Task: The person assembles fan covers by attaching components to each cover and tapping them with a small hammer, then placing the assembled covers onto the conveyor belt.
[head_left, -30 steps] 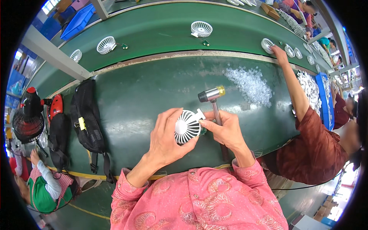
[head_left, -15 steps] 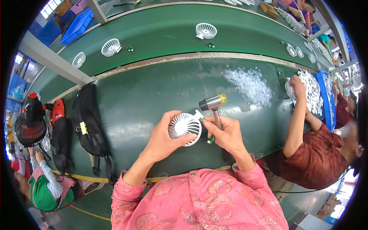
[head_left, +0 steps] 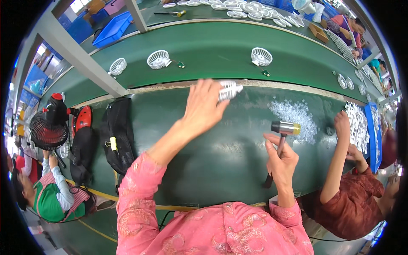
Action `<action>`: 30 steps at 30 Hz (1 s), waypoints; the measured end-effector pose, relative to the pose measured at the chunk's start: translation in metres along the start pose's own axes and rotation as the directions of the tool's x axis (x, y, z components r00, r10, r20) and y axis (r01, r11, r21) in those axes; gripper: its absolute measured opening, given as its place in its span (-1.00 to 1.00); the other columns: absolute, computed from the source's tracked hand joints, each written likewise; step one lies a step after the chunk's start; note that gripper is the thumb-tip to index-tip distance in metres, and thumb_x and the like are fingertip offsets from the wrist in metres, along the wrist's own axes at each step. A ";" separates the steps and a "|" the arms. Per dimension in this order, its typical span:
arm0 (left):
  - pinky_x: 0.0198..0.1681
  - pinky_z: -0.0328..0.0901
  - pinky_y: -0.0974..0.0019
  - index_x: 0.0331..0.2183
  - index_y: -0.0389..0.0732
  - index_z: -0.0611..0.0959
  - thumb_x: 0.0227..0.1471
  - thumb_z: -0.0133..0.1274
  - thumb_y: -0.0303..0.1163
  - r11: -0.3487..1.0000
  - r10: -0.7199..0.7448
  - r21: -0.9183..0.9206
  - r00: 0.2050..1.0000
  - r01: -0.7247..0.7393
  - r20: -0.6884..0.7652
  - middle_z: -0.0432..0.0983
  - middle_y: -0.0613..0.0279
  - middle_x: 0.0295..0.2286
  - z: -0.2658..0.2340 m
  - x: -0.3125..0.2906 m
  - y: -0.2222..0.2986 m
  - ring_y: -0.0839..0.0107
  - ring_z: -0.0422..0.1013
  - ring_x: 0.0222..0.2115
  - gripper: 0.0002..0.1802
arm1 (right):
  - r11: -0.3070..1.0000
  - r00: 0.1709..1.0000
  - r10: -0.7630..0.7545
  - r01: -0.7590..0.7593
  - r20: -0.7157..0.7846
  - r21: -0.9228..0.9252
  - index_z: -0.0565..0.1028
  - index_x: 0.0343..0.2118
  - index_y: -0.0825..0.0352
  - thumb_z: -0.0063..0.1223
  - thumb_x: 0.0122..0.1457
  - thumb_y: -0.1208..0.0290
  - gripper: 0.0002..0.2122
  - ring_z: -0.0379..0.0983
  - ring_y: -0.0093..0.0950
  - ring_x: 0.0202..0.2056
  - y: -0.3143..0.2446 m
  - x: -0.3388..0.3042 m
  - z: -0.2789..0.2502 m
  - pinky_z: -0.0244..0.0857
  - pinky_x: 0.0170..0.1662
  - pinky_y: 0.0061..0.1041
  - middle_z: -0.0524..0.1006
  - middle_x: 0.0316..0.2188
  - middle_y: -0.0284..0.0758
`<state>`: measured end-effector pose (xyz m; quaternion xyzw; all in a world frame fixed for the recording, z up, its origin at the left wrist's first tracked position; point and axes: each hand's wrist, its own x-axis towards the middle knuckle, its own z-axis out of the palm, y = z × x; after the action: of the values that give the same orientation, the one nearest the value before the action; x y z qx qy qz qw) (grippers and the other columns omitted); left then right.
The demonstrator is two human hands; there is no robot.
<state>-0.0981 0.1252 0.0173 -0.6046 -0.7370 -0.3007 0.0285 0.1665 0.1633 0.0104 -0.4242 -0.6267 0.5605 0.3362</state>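
My left hand reaches out over the far edge of the green worktable. Its fingers are closed on a white slotted fan housing, blurred and tilted, partly covered by the hand. Lower right, my right hand grips the shaft of a small mallet. The mallet's head is dark and silvery with a yellow face, pointing right, and its dark handle end shows below the fingers. On the green conveyor belt beyond, a similar white fan housing lies with a small green circuit board on a wire.
Clear small plastic pieces lie heaped beyond the mallet. At left are a black bag and a black-and-red fan. A co-worker's arm works at right beside a blue tray. A metal post rises at the belt's edge.
My left hand has carried the fan housing away from my body toward the belt. My right hand has let go of the housing and moved right, still holding the mallet.
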 end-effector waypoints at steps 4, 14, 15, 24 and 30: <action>0.06 0.22 0.00 0.01 -0.28 0.42 -0.05 0.18 -0.32 0.973 -0.117 0.189 0.990 0.130 -0.078 0.27 -0.03 0.08 0.009 0.035 -0.065 -0.02 0.26 0.05 -0.42 | 0.999 1.000 -0.025 0.026 0.003 -0.031 0.60 -0.25 0.41 0.16 0.18 0.52 -0.88 0.17 -0.82 -0.59 -0.002 -0.003 -0.005 0.00 -0.56 -0.72 0.42 -0.56 -0.57; 0.05 0.25 -0.05 0.10 -0.31 0.33 0.08 0.05 -0.34 0.940 -0.282 0.220 0.956 0.259 0.080 0.36 -0.16 -0.02 0.022 0.057 -0.171 -0.12 0.29 0.00 -0.43 | 0.990 0.975 0.138 -0.140 0.176 -0.001 0.57 -0.28 0.48 0.15 0.21 0.43 -0.82 0.19 -0.75 -0.80 0.004 -0.003 0.007 -0.03 -0.76 -0.68 0.42 -0.71 -0.49; 0.00 0.27 -0.04 -0.05 -0.37 0.43 0.09 0.05 -0.34 0.958 -0.247 0.134 0.967 0.253 -0.060 0.44 -0.20 -0.18 0.024 0.054 -0.165 -0.15 0.34 -0.10 -0.57 | 0.977 0.962 0.201 -0.210 0.186 0.032 0.56 -0.29 0.49 0.15 0.21 0.42 -0.81 0.20 -0.75 -0.80 0.002 -0.004 0.007 -0.03 -0.77 -0.68 0.44 -0.70 -0.46; -0.36 0.26 0.38 -0.34 -0.32 0.54 0.11 0.06 -0.36 0.844 -0.336 -0.392 0.930 0.367 0.148 0.44 0.25 -0.47 -0.001 -0.027 -0.058 0.51 0.32 -0.47 -0.80 | 0.952 0.903 0.305 -0.292 0.302 -0.088 0.55 -0.23 0.45 0.07 0.25 0.33 -0.76 0.17 -0.76 -0.79 0.018 0.007 0.011 -0.02 -0.76 -0.65 0.60 -0.55 -0.37; -0.29 0.31 0.34 -0.32 -0.28 0.57 0.12 0.10 -0.41 0.776 -0.186 -0.515 0.912 0.365 0.366 0.45 0.20 -0.40 -0.016 -0.117 0.011 0.40 0.41 -0.37 -0.86 | 0.965 0.929 0.211 -0.148 0.303 -0.218 0.54 -0.21 0.48 0.05 0.24 0.23 -0.67 0.20 -0.72 -0.66 0.018 0.024 0.028 0.11 -0.58 -0.60 0.57 -0.63 -0.38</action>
<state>-0.0618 0.0158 -0.0123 -0.5068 -0.6891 -0.4155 -0.3092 0.1340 0.1739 -0.0131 -0.4125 -0.6826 0.5882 0.1338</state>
